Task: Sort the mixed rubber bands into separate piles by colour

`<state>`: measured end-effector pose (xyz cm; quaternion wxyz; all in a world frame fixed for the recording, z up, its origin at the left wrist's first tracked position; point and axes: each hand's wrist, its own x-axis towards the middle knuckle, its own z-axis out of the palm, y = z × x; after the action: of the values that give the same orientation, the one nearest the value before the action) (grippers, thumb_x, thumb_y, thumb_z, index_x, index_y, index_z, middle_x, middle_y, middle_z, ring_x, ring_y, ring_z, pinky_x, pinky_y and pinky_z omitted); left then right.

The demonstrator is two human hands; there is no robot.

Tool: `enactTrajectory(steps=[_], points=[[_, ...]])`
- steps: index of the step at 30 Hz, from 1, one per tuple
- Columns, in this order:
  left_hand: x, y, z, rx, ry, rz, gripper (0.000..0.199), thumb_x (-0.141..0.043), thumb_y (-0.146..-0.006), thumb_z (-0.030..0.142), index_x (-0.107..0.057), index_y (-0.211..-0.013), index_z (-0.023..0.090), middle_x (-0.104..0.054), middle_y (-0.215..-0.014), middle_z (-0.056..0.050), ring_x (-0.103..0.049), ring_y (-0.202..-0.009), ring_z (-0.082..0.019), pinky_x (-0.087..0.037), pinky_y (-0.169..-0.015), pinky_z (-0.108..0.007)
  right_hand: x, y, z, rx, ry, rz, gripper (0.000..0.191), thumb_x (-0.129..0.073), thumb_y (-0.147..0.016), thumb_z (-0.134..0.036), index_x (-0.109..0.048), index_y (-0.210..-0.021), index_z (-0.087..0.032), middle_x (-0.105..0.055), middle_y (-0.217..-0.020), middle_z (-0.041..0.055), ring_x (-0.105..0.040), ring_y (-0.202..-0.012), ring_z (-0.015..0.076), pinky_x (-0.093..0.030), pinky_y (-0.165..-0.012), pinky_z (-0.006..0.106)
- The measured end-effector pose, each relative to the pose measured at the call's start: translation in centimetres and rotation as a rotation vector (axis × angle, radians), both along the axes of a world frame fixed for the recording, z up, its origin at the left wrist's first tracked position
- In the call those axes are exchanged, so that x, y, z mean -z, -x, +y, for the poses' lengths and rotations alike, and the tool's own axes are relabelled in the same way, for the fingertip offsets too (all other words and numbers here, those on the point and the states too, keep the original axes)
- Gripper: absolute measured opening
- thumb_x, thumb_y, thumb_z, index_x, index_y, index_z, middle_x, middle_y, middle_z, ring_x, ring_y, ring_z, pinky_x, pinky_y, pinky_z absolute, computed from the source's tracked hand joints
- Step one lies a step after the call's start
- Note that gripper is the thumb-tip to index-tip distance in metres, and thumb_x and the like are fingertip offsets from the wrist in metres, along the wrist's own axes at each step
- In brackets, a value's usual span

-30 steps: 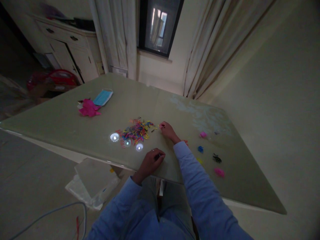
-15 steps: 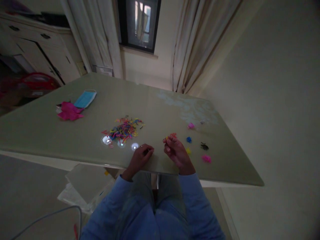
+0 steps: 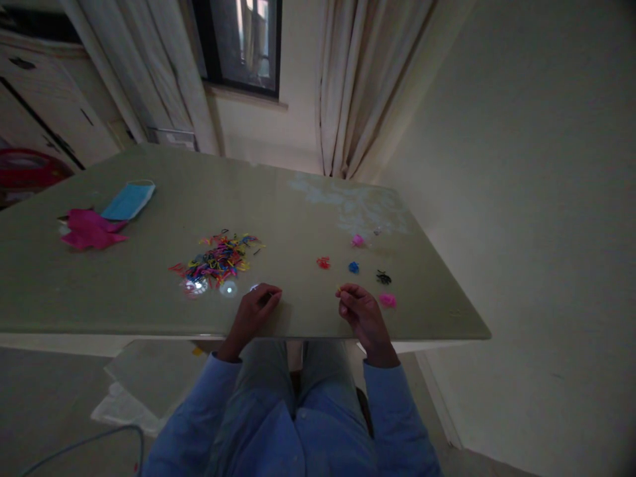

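Yellow piece (image 3: 338, 290) between right fingers (image 3: 350, 300)

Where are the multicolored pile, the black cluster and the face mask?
Multicolored pile (image 3: 221, 260), head view: middle of the heap.
Black cluster (image 3: 383, 277), head view: its center.
Face mask (image 3: 129, 201), head view: blue panel.

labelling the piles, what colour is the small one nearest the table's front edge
The small pile is bright pink; it shows in the head view.
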<state>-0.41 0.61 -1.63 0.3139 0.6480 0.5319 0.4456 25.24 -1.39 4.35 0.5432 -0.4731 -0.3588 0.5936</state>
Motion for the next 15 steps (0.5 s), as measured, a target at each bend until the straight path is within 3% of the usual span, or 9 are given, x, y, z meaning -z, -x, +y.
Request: enactTrajectory(steps=[6, 15], points=[[-0.1, 0.0, 0.1, -0.005, -0.008, 0.024, 0.025, -0.057, -0.084, 0.04, -0.068, -0.084, 0.019, -0.07, -0.08, -0.004, -0.063, -0.075, -0.017, -0.048, -0.07, -0.029, 3.1, -5.1, 1.5, 0.343, -0.068, -0.397, 0.036, -0.081, -0.06, -0.04, -0.066, -0.082, -0.017, -0.064, -0.063, -0.0011, -0.055, -0.051, 0.0113, -0.042, -0.047, 0.022], [0.0, -0.1, 0.0, -0.019, 0.006, 0.035, 0.025, -0.056, -0.084, 0.041, -0.068, -0.084, 0.02, -0.07, -0.08, -0.004, -0.063, -0.074, -0.017, -0.049, -0.069, -0.029, 3.9, -5.5, 2.3, 0.31, -0.157, -0.869, 0.03, -0.066, -0.07, -0.043, -0.067, -0.085, -0.017, -0.073, -0.082, 0.0089, -0.062, -0.062, 0.0186, -0.05, -0.059, 0.03]])
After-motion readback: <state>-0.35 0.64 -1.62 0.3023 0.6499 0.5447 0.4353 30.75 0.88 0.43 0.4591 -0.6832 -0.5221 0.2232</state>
